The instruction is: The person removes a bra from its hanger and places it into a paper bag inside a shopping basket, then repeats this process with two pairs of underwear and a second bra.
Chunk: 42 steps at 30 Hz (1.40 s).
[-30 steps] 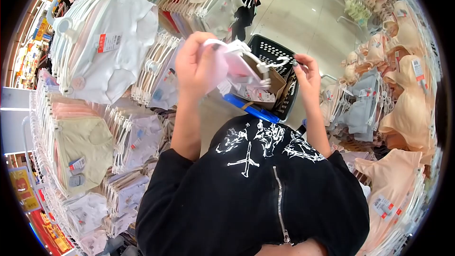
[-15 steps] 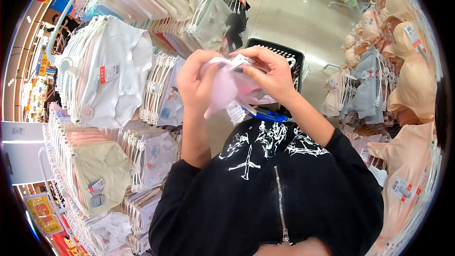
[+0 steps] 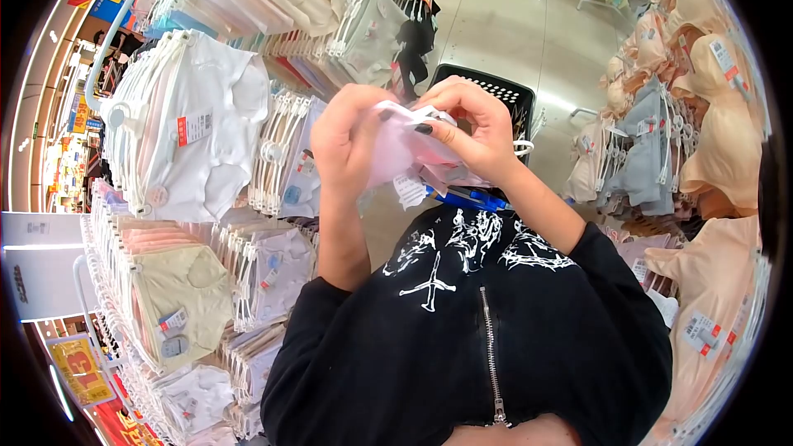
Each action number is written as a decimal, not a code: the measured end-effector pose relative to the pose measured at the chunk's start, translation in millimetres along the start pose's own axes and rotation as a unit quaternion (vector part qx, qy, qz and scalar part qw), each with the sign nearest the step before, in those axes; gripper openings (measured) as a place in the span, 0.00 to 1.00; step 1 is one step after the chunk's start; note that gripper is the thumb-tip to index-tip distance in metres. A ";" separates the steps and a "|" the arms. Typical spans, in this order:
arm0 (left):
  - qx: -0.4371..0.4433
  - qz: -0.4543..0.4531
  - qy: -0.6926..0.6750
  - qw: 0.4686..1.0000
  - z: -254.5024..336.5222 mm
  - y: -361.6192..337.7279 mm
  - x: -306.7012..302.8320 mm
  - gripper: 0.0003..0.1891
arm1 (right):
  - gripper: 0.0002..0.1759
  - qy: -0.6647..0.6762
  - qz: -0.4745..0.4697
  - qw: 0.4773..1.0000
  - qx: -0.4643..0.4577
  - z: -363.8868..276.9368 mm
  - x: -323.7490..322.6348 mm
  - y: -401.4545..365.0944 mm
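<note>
In front of my chest a pale pink undergarment [image 3: 390, 151] is bunched between both hands, near a white hanger [image 3: 428, 113]. My left hand [image 3: 340, 136] pinches its upper left part, fingers curled. My right hand [image 3: 479, 128] is closed at the upper right, the dark-nailed thumb pressed on the white plastic. A white paper tag [image 3: 410, 190] dangles below the cloth. The folds and my fingers hide the garment's full shape and part of the hanger.
Racks of hanging briefs [image 3: 211, 124] fill the left side. Bras [image 3: 714, 116] hang along the right. A black basket [image 3: 524, 99] stands just beyond my hands, with a blue bar [image 3: 471, 199] close to my body. Tiled floor [image 3: 496, 21] runs ahead between the racks.
My right hand has turned slightly, and its thumb shows more on the hanger. The pink cloth has shifted between the hands; its tag hangs a little higher. Both hands keep their grip.
</note>
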<state>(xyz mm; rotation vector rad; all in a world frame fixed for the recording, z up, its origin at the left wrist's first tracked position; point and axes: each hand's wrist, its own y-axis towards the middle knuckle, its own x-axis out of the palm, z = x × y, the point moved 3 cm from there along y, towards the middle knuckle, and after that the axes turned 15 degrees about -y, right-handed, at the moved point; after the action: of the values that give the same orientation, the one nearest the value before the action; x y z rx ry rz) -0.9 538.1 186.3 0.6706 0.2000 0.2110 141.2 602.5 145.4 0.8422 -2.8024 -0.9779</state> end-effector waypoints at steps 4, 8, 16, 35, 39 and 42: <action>0.027 -0.024 0.035 0.999 1.5 2.3 5.8 0.07 | 0.06 0.004 0.012 1.000 0.002 1.4 -1.2 0.1; 0.044 -0.019 0.055 0.997 -0.3 1.0 9.8 0.07 | 0.05 0.005 0.008 1.000 0.014 2.2 -2.6 0.4; 0.045 -0.019 0.070 0.996 -4.5 -0.9 9.8 0.06 | 0.04 -0.025 -0.012 0.998 0.052 5.7 -2.7 0.8; -0.206 -0.050 -0.001 0.977 -31.6 -18.8 6.0 0.05 | 0.16 0.017 -0.040 0.982 0.184 30.7 -6.6 17.8; -0.155 0.077 0.087 0.981 -43.2 -23.1 -6.8 0.06 | 0.12 -0.078 0.038 0.986 0.146 38.3 -20.5 14.8; -0.162 0.221 -0.053 0.960 -56.6 -30.6 -28.6 0.07 | 0.13 -0.278 0.143 0.945 0.094 44.5 -52.8 4.8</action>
<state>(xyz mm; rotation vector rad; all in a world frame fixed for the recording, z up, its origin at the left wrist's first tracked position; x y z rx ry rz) -38.5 540.9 126.9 0.3906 -0.0905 0.6220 173.8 657.6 119.2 0.1560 -3.3981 -1.0413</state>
